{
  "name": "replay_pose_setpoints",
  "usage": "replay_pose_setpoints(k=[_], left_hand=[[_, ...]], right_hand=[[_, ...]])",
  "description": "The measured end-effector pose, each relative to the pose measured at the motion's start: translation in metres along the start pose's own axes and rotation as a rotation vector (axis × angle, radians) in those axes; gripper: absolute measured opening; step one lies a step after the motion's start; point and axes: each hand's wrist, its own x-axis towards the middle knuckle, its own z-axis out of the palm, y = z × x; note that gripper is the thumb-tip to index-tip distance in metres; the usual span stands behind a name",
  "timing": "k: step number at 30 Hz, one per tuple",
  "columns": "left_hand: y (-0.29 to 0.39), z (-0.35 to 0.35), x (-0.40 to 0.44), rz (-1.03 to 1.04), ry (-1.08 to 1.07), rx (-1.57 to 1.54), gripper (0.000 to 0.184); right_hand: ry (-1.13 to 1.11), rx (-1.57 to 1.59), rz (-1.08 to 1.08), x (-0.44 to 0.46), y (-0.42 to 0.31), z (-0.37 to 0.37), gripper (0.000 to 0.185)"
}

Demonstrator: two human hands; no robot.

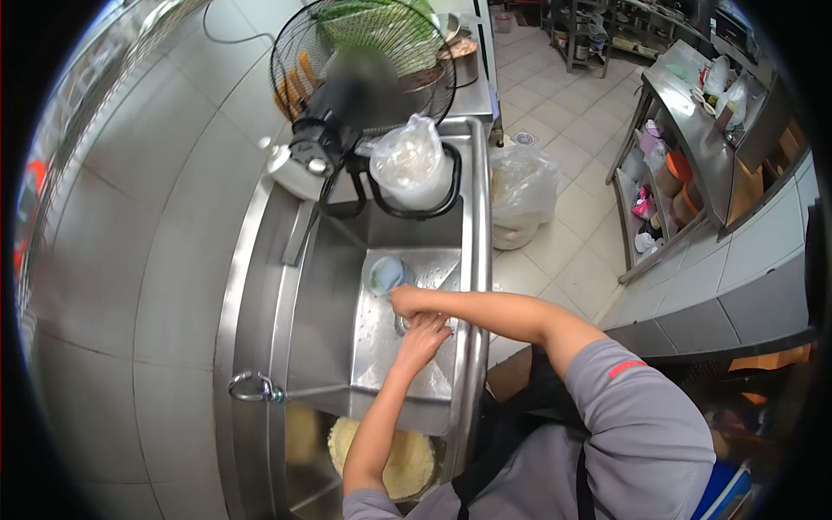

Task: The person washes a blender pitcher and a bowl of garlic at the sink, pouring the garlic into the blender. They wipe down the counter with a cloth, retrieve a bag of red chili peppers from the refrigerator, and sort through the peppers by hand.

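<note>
Both hands are low in a steel sink basin [368, 347] and meet above its drain. My right hand [409, 301] is closed, beside a round bluish-grey item [388, 276] whose kind I cannot make out. Whatever lies within the right fingers is hidden. Just below it, my left hand [425, 340] reaches up with some fingers apart, its tips close under the right hand. Behind the fingers a bit of the round metal drain [400, 326] shows. Water drops speckle the basin floor.
A black fan [316, 152] and a white tub with a plastic bag [412, 169] stand at the sink's far end. A second basin holds a round pale yellow item [399, 464]. A faucet [251, 386] is at left. A bagged bin [522, 195] stands on the floor.
</note>
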Motion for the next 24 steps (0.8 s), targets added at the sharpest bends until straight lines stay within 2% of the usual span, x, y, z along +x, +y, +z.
replay_pose_setpoints(k=[1, 3, 4, 5, 6, 7, 9, 10, 11, 13, 15, 16, 17, 18, 19, 21, 22, 23, 24], left_hand=[[0.000, -0.004, 0.005, 0.101, 0.225, 0.081, 0.018], [-0.001, -0.013, 0.031, -0.060, 0.314, -0.184, 0.022], [-0.004, -0.018, 0.053, -0.127, 0.363, -0.313, 0.024], [-0.005, -0.022, 0.077, -0.134, 0.426, -0.262, 0.026], [-0.005, -0.025, 0.104, -0.137, 0.481, -0.217, 0.028], [-0.006, -0.029, 0.133, -0.132, 0.537, -0.174, 0.029], [-0.008, -0.039, 0.194, -0.119, 0.622, -0.089, 0.032], [-0.007, -0.048, 0.222, -0.115, 0.626, -0.080, 0.032], [-0.008, -0.057, 0.249, -0.100, 0.632, -0.075, 0.031], [-0.026, -0.056, 0.297, -0.195, 0.580, -0.050, 0.033], [-0.076, -0.023, 0.325, -0.252, 0.437, 0.062, 0.033], [-0.084, -0.021, 0.332, -0.355, 0.304, 0.025, 0.035], [-0.069, -0.034, 0.343, -0.369, 0.331, 0.050, 0.035], [-0.086, -0.027, 0.354, -0.342, 0.362, 0.015, 0.033], [-0.073, -0.038, 0.364, -0.309, 0.424, -0.142, 0.031], [-0.030, -0.068, 0.391, -0.417, 0.457, -0.623, 0.030], [-0.031, -0.059, 0.403, -0.290, 0.560, -0.490, 0.031], [-0.020, -0.056, 0.418, -0.371, 0.528, -0.669, 0.032], [-0.001, -0.051, 0.434, -0.620, 0.444, -0.743, 0.034]], right_hand=[[-0.015, 0.287, 0.049, -0.008, 0.025, -0.016, 0.031], [-0.043, 0.877, 0.137, -0.064, 0.057, -0.067, 0.047], [-0.001, 1.044, 0.106, -0.088, 0.073, -0.088, 0.055], [0.041, 1.217, 0.074, -0.109, 0.091, -0.101, 0.064], [0.130, 1.244, 0.037, -0.123, 0.113, -0.110, 0.075], [0.307, 1.158, 0.131, -0.137, 0.134, -0.114, 0.076], [0.586, 1.085, 0.096, -0.163, 0.187, -0.114, 0.075], [0.570, 1.212, 0.136, -0.186, 0.209, -0.111, 0.066], [0.625, 1.142, 0.166, -0.196, 0.240, -0.096, 0.058], [0.572, 1.214, 0.256, -0.257, 0.274, -0.095, 0.050], [0.699, 1.002, 0.315, -0.271, 0.329, -0.060, 0.045], [0.635, 0.934, 0.307, -0.291, 0.346, -0.064, 0.049], [0.570, 0.863, 0.298, -0.314, 0.361, -0.075, 0.052], [0.653, 0.937, 0.226, -0.335, 0.373, -0.086, 0.051], [0.733, 1.006, 0.149, -0.355, 0.381, -0.096, 0.051], [0.781, 1.436, 0.095, -0.388, 0.391, -0.114, 0.046], [0.798, 1.589, 0.049, -0.387, 0.412, -0.108, 0.042], [0.806, 1.738, -0.007, -0.375, 0.437, -0.095, 0.037], [0.895, 1.071, 0.138, -0.334, 0.490, -0.049, 0.036]])
